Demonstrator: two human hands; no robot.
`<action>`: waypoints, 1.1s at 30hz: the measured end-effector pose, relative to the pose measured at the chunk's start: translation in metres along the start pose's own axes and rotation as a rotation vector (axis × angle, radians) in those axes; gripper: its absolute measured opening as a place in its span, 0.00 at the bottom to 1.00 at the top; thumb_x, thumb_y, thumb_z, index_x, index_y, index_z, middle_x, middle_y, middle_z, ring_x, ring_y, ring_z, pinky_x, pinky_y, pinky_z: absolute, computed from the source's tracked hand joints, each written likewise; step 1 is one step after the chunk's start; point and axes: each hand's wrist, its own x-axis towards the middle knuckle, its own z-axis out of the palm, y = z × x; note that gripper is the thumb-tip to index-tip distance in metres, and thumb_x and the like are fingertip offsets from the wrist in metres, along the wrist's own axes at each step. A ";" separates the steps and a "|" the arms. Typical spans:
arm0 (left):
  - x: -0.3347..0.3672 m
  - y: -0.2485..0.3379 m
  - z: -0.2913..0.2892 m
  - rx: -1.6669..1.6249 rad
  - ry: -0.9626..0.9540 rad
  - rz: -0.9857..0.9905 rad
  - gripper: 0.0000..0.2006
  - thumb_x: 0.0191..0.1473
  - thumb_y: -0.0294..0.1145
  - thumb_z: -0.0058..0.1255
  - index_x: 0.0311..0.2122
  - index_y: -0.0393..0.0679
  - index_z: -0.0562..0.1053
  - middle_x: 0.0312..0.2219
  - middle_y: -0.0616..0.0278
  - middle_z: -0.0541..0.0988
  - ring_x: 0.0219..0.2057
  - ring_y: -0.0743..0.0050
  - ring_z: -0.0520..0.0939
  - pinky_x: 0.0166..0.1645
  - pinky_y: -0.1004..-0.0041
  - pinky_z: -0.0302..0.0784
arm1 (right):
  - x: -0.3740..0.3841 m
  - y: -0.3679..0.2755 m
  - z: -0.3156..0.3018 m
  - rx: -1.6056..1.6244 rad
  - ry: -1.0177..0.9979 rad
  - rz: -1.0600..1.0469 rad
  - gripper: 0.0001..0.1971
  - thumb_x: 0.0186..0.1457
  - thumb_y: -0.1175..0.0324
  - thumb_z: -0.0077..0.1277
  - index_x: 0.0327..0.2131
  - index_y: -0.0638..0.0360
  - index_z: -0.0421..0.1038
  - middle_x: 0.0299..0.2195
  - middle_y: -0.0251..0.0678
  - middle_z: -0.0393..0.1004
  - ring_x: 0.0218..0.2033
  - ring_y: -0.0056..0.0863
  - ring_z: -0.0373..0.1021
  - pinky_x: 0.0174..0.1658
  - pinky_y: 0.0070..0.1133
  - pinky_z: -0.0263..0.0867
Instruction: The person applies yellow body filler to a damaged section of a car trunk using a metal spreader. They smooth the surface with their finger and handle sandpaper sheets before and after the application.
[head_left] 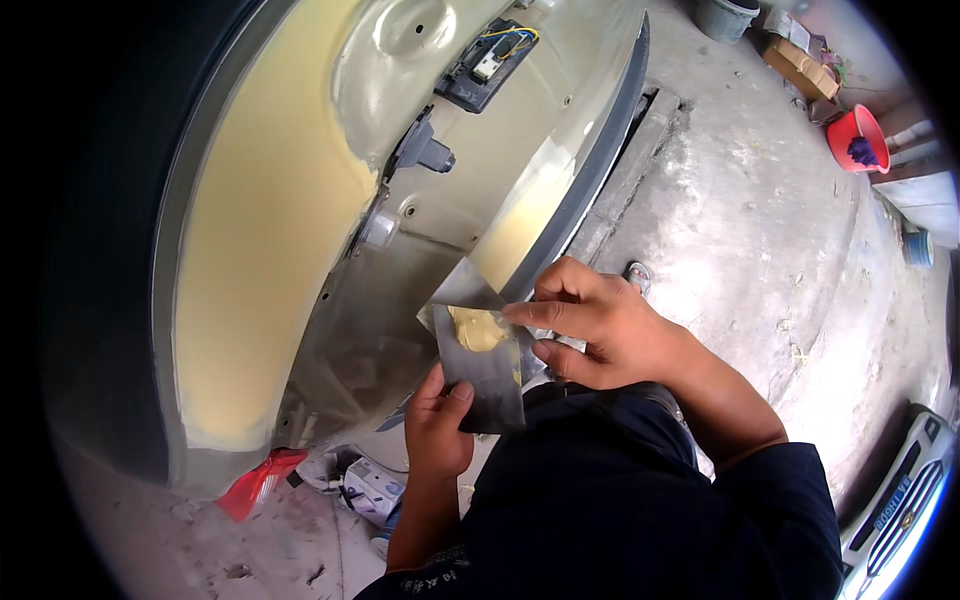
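My left hand grips the lower part of a flat grey putty board, thumb on top. A lump of pale yellow putty lies on the board's upper half. My right hand pinches a thin metal putty spreader between thumb and fingers. Its blade lies across the board's top end, right by the putty. Just beyond both hands is a vehicle body panel of bare greyish metal, with a broad smooth coat of yellow filler on its left side and a smaller filler patch on its right.
A dark fitting with yellow wires and a latch sit on the panel. Red plastic hangs under its corner, near a box. A red bucket, a grey bucket and a white car front stand right.
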 end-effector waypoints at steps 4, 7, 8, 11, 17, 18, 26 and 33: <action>0.003 0.002 0.001 0.024 0.010 0.005 0.21 0.56 0.22 0.42 0.55 0.31 0.63 0.48 0.54 0.73 0.49 0.69 0.74 0.56 0.69 0.65 | 0.000 -0.001 -0.001 -0.090 -0.013 -0.045 0.22 0.39 0.72 0.55 0.44 0.56 0.74 0.31 0.34 0.63 0.24 0.28 0.68 0.27 0.22 0.67; 0.004 0.004 0.000 0.043 0.000 0.006 0.21 0.56 0.22 0.43 0.55 0.31 0.63 0.48 0.55 0.73 0.49 0.70 0.74 0.56 0.70 0.65 | 0.000 -0.002 0.002 -0.143 -0.027 -0.097 0.23 0.37 0.72 0.55 0.44 0.56 0.74 0.30 0.34 0.61 0.23 0.27 0.67 0.27 0.22 0.67; 0.004 0.005 -0.001 0.040 -0.004 0.011 0.21 0.56 0.22 0.43 0.55 0.31 0.63 0.48 0.55 0.73 0.49 0.70 0.74 0.56 0.70 0.65 | -0.001 -0.002 0.003 -0.158 -0.030 -0.113 0.24 0.36 0.72 0.55 0.44 0.56 0.74 0.30 0.33 0.61 0.23 0.26 0.67 0.27 0.22 0.67; 0.005 0.005 -0.001 0.048 -0.001 0.017 0.20 0.56 0.22 0.43 0.55 0.31 0.63 0.48 0.55 0.74 0.48 0.71 0.74 0.55 0.71 0.66 | -0.004 0.001 0.010 -0.247 -0.036 -0.145 0.24 0.36 0.72 0.55 0.44 0.58 0.74 0.30 0.34 0.61 0.23 0.27 0.67 0.28 0.23 0.67; 0.005 0.003 -0.001 0.082 0.004 0.031 0.20 0.56 0.21 0.42 0.55 0.31 0.63 0.48 0.56 0.74 0.48 0.71 0.74 0.54 0.71 0.67 | -0.007 0.005 0.019 -0.139 0.036 -0.146 0.24 0.38 0.71 0.55 0.45 0.62 0.72 0.30 0.34 0.62 0.23 0.29 0.67 0.28 0.24 0.67; 0.005 0.002 -0.001 0.088 0.005 0.037 0.20 0.56 0.21 0.42 0.55 0.31 0.63 0.48 0.56 0.74 0.48 0.71 0.74 0.54 0.71 0.67 | -0.007 0.004 0.019 -0.163 0.016 -0.139 0.24 0.38 0.71 0.55 0.45 0.62 0.72 0.30 0.34 0.62 0.24 0.29 0.67 0.28 0.24 0.67; 0.005 0.000 -0.001 0.107 -0.014 0.035 0.21 0.56 0.22 0.43 0.56 0.30 0.62 0.48 0.55 0.73 0.49 0.72 0.74 0.55 0.72 0.66 | -0.015 0.007 0.022 -0.091 -0.006 -0.117 0.24 0.39 0.71 0.55 0.45 0.64 0.72 0.30 0.36 0.63 0.25 0.30 0.67 0.30 0.25 0.67; 0.005 0.000 0.001 0.082 -0.009 0.044 0.20 0.57 0.23 0.43 0.56 0.31 0.63 0.48 0.56 0.73 0.48 0.74 0.73 0.54 0.74 0.65 | -0.020 0.008 0.030 0.004 0.054 -0.066 0.23 0.39 0.70 0.55 0.44 0.63 0.73 0.30 0.34 0.64 0.27 0.28 0.67 0.30 0.24 0.67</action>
